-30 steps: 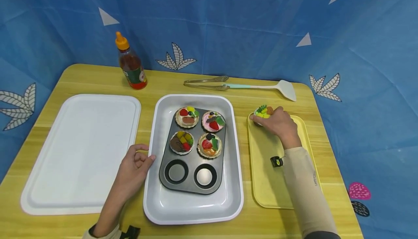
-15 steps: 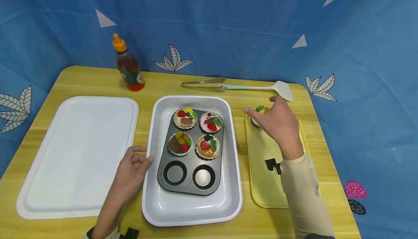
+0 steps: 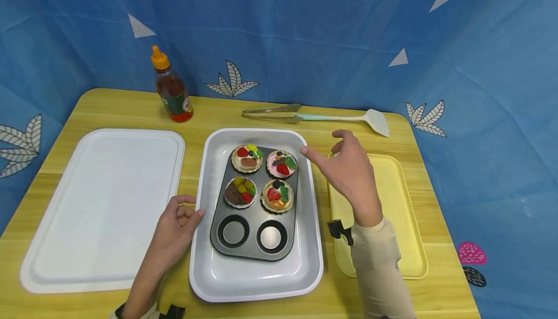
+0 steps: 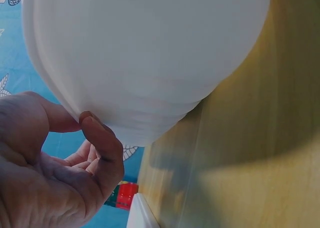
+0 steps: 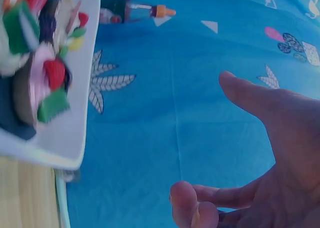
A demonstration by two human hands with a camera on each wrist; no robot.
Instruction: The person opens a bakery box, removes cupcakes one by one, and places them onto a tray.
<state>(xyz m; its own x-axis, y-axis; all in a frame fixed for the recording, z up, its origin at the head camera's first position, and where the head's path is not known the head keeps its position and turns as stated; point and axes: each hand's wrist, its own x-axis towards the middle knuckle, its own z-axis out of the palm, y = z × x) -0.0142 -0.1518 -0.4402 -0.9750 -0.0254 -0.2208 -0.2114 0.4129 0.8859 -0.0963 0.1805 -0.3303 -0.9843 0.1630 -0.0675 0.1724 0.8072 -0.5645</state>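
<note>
My left hand [image 3: 176,229] pinches the left rim of a deep white tray [image 3: 257,282] between thumb and finger; the grip shows in the left wrist view on the rim [image 4: 55,88]. Inside the tray lies a dark six-cup muffin tin [image 3: 253,249]. Fruit-topped tarts fill its back and middle rows, among them a pink-cream tart [image 3: 282,164] and a chocolate tart [image 3: 240,192]; the two front cups are bare. My right hand [image 3: 350,178], thumb and fingers spread, holds nothing. It hovers over the left edge of a yellow tray [image 3: 392,203] and hides the small cake there.
To the left lies a white cutting board [image 3: 104,203]. A sauce bottle with an orange cap [image 3: 174,91] stands at the back left. Metal tongs [image 3: 270,113] and a white spatula [image 3: 377,121] lie along the back edge, before a blue cloth [image 3: 305,33].
My right hand has let go of the small cake at the yellow tray's back left corner, lifted, and moved left toward the white tray. The left hand has stayed on the rim.
</note>
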